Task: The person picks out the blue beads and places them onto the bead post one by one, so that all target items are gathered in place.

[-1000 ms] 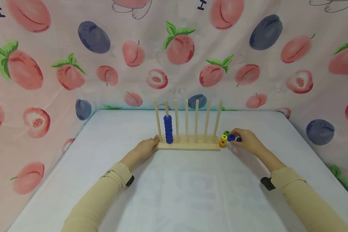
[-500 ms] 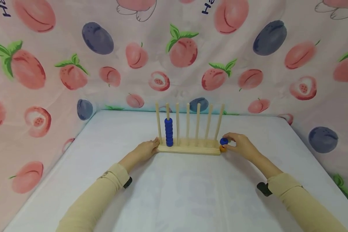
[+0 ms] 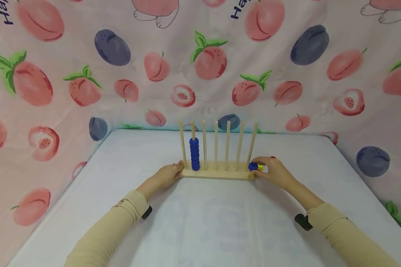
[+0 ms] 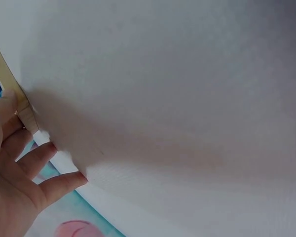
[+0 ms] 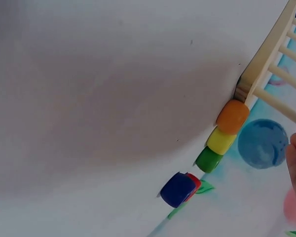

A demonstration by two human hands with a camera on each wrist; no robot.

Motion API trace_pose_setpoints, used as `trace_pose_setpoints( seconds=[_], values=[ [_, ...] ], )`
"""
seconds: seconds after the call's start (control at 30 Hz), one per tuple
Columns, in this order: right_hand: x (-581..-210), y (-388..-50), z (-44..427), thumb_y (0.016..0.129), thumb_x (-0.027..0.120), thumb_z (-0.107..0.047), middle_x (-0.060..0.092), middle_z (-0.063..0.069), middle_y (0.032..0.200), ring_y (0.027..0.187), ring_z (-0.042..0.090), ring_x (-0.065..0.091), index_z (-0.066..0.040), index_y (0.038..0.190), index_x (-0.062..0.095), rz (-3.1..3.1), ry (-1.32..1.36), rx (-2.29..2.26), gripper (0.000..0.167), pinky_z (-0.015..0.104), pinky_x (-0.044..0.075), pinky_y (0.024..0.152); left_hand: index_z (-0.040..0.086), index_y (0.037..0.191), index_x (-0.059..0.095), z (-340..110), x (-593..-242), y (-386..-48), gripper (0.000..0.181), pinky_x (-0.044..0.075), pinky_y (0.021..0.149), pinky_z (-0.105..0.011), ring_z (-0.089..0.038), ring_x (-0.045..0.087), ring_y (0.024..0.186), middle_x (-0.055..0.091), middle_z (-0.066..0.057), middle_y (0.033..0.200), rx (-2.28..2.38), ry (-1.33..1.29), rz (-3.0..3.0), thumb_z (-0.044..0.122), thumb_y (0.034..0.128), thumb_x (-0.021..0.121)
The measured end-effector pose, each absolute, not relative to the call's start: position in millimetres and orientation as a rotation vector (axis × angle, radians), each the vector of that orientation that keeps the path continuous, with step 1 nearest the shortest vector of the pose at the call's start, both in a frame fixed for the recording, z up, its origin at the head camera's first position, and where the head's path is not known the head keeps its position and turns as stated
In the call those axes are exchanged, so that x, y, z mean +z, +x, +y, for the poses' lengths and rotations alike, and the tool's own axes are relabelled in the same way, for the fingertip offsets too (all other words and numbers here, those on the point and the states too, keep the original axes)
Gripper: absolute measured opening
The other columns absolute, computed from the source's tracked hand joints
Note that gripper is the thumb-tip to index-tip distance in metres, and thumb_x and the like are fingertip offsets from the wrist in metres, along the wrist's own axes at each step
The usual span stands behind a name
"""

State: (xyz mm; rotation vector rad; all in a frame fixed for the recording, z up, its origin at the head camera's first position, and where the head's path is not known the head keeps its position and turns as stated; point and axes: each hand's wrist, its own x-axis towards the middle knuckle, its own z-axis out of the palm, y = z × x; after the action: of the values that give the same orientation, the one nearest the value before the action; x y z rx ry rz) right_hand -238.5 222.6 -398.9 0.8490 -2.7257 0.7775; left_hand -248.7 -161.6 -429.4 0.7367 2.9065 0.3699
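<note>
A wooden peg rack (image 3: 217, 173) stands upright with several vertical pegs. Several blue beads (image 3: 194, 154) are stacked on its second peg from the left. My left hand (image 3: 167, 175) holds the rack's left end, its thumb (image 4: 6, 102) against the wooden base. At the opposite end, my right hand (image 3: 278, 173) pinches a single blue bead (image 3: 253, 166) between thumb and fingertips, near the rightmost peg. Only the edge of that bead and part of the hand show in the right wrist view.
Beside the rack's right end lie an orange bead (image 5: 233, 117), a yellow bead (image 5: 221, 141) and a green bead (image 5: 209, 159) in a row. A dark blue bead (image 5: 177, 189) partly covers a red bead (image 5: 194, 184). Fruit-printed cloth (image 3: 209, 63) hangs behind the white table (image 3: 214, 218).
My right hand has carried the blue bead left from beside the loose beads to the rack's right end. My left hand stays on the rack. The head view has shifted slightly.
</note>
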Motion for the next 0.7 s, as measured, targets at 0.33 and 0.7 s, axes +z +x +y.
trace_pose_setpoints(
  seconds=[0.33, 0.7],
  values=[
    [-395.8, -231.9, 209.7, 0.078, 0.076, -0.008, 0.07, 0.019, 0.102, 0.09, 0.032, 0.067, 0.005, 0.106, 0.066, -2.624, 0.853, 0.821, 0.032, 0.046, 0.056, 0.08, -0.005, 0.138, 0.041, -161.3, -427.8, -246.3, 0.048, 0.041, 0.104, -0.052, -0.044, 0.049, 0.123, 0.037, -0.023, 0.145, 0.387, 0.778, 2.93, 0.018, 0.0974, 0.05],
    [-394.9, -229.0, 199.1, 0.08, 0.074, -0.014, 0.07, 0.016, 0.107, 0.097, 0.031, 0.066, 0.0, 0.109, 0.067, -2.653, 0.855, 0.894, 0.033, 0.048, 0.054, 0.086, -0.004, 0.138, 0.041, -161.0, -429.7, -246.2, 0.047, 0.042, 0.104, -0.051, -0.042, 0.05, 0.123, 0.037, -0.021, 0.145, 0.393, 0.749, 2.936, 0.018, 0.0974, 0.051]
  ],
)
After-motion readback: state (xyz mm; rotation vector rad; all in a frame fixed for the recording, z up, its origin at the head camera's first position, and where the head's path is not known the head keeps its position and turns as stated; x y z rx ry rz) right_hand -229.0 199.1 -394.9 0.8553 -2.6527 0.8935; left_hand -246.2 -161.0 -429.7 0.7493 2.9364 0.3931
